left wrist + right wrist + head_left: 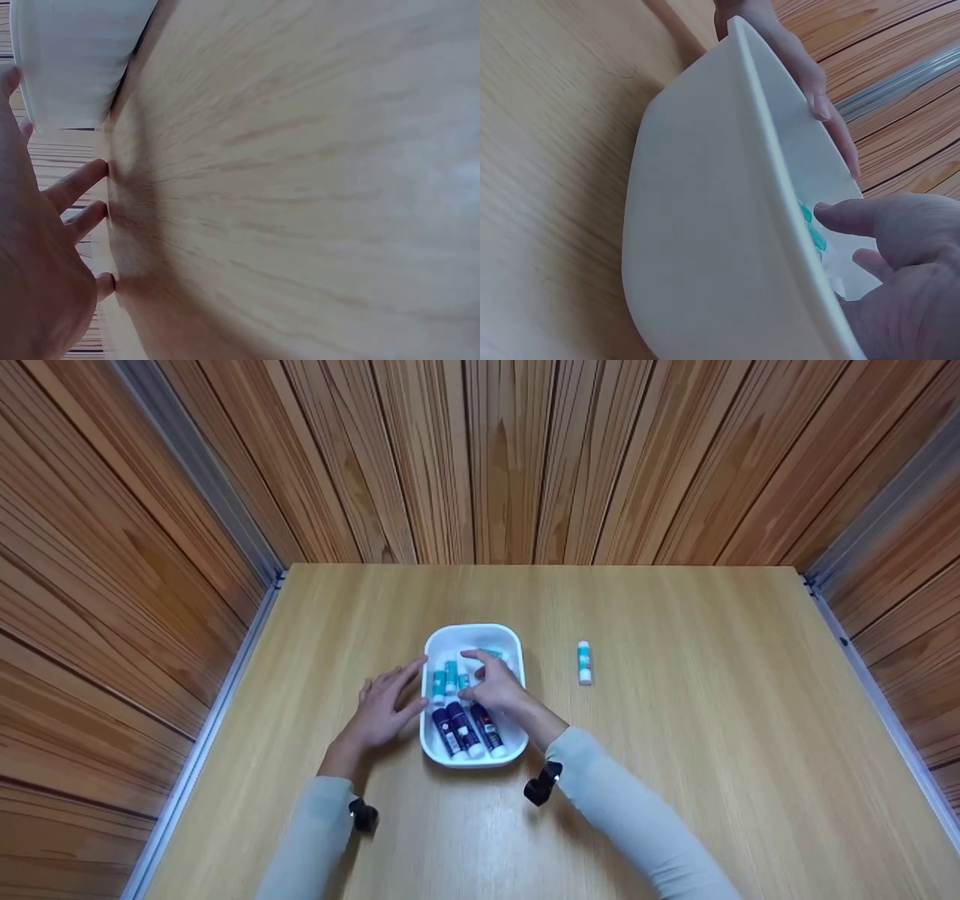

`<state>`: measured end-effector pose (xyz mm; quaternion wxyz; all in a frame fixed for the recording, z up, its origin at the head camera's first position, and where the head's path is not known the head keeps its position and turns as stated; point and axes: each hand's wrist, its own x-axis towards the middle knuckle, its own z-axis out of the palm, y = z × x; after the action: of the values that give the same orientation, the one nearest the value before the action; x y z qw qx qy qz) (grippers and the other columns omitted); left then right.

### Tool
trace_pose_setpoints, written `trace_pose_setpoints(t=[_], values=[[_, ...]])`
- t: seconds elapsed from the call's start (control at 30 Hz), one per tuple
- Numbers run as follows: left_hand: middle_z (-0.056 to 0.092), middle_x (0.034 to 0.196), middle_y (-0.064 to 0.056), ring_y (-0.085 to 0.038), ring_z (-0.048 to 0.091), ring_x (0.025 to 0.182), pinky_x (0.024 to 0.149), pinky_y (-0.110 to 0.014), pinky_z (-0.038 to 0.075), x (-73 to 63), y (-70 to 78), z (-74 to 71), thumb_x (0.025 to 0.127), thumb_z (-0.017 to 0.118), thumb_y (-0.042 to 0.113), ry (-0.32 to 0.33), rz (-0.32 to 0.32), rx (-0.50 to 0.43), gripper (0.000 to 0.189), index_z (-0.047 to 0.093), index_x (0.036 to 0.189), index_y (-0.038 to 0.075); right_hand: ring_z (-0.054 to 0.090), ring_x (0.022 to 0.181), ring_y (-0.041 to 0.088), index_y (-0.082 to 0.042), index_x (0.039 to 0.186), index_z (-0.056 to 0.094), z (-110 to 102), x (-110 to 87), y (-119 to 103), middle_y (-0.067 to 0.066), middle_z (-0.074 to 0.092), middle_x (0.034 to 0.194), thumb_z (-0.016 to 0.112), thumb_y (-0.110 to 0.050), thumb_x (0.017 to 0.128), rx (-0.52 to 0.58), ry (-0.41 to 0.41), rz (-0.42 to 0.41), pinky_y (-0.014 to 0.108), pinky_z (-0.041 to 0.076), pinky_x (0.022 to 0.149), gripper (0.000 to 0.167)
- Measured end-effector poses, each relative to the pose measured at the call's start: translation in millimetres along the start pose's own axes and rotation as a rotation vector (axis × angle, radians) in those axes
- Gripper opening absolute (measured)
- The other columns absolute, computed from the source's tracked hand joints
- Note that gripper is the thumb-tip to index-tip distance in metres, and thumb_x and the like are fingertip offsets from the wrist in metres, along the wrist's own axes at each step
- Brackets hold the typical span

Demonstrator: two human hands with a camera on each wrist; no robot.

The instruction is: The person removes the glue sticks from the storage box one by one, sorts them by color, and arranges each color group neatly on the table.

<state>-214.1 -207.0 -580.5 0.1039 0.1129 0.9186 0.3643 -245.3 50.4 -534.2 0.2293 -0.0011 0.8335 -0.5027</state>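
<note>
A white plastic tray (pixel 474 762) holds several small tubes that look like glue sticks. Dark purple glue sticks (pixel 486 730) with white ends lie in its near half, and teal-and-white glue sticks (pixel 439 687) lie farther back. My left hand (pixel 381 712) touches the tray's left rim with thumb and index finger, the other fingertips resting on the table in the left wrist view. Over the tray's right side, my right hand (pixel 496 684) reaches in with thumb and index finger spread; I see nothing gripped. It partly hides the teal glue sticks beneath.
One teal-and-white glue stick (pixel 584 663) lies alone on the wooden table (pixel 697 720), right of the tray. Wood-plank walls (pixel 502 465) with metal corner strips enclose the table at the back and sides.
</note>
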Motion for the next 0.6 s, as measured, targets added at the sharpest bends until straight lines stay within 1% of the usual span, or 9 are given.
trace_pose_setpoints(t=[0.1, 0.2, 0.33, 0.47, 0.6], values=[[0.031, 0.189, 0.002, -0.044, 0.023, 0.176, 0.139, -0.078, -0.007, 0.1, 0.9, 1.1, 0.111, 0.059, 0.061, 0.003, 0.001, 0.005, 0.077, 0.022, 0.177, 0.054, 0.062, 0.143, 0.039, -0.025, 0.170, 0.050, 1.4, 0.2, 1.6, 0.022, 0.059, 0.157, 0.079, -0.008, 0.103, -0.011, 0.002, 0.003, 0.053, 0.054, 0.123, 0.074], [0.031, 0.189, 0.001, -0.045, 0.022, 0.176, 0.139, -0.079, -0.008, 0.2, 1.4, 1.0, 0.111, 0.060, 0.059, 0.002, 0.000, 0.004, 0.077, 0.021, 0.178, 0.053, 0.065, 0.138, 0.037, -0.024, 0.169, 0.052, 3.0, 0.6, 1.5, 0.021, 0.062, 0.153, 0.079, -0.007, 0.103, -0.028, 0.007, -0.001, 0.051, 0.056, 0.120, 0.073], [0.031, 0.189, 0.000, -0.045, 0.022, 0.176, 0.138, -0.080, -0.007, 0.6, 1.4, 0.9, 0.111, 0.060, 0.058, -0.004, -0.006, -0.003, 0.077, 0.023, 0.178, 0.051, 0.067, 0.123, 0.030, -0.021, 0.167, 0.054, 5.1, 1.2, 2.7, 0.017, 0.066, 0.140, 0.080, -0.004, 0.100, -0.050, 0.019, -0.024, 0.045, 0.058, 0.111, 0.073], [0.032, 0.189, -0.001, -0.045, 0.022, 0.176, 0.138, -0.081, -0.006, 1.5, 0.8, 1.1, 0.111, 0.060, 0.058, -0.007, -0.005, -0.004, 0.076, 0.024, 0.178, 0.050, 0.064, 0.110, 0.023, -0.016, 0.164, 0.057, 6.7, 1.8, 3.6, 0.013, 0.067, 0.126, 0.081, 0.001, 0.096, -0.054, 0.035, -0.051, 0.037, 0.057, 0.100, 0.074], [0.032, 0.189, 0.000, -0.045, 0.022, 0.177, 0.138, -0.080, -0.006, 1.2, 1.1, 0.9, 0.111, 0.060, 0.059, -0.005, -0.005, -0.006, 0.076, 0.024, 0.178, 0.051, 0.063, 0.109, 0.022, -0.014, 0.163, 0.059, 6.5, 2.1, 3.4, 0.010, 0.066, 0.123, 0.081, 0.001, 0.097, -0.046, 0.027, -0.040, 0.035, 0.056, 0.099, 0.071]])
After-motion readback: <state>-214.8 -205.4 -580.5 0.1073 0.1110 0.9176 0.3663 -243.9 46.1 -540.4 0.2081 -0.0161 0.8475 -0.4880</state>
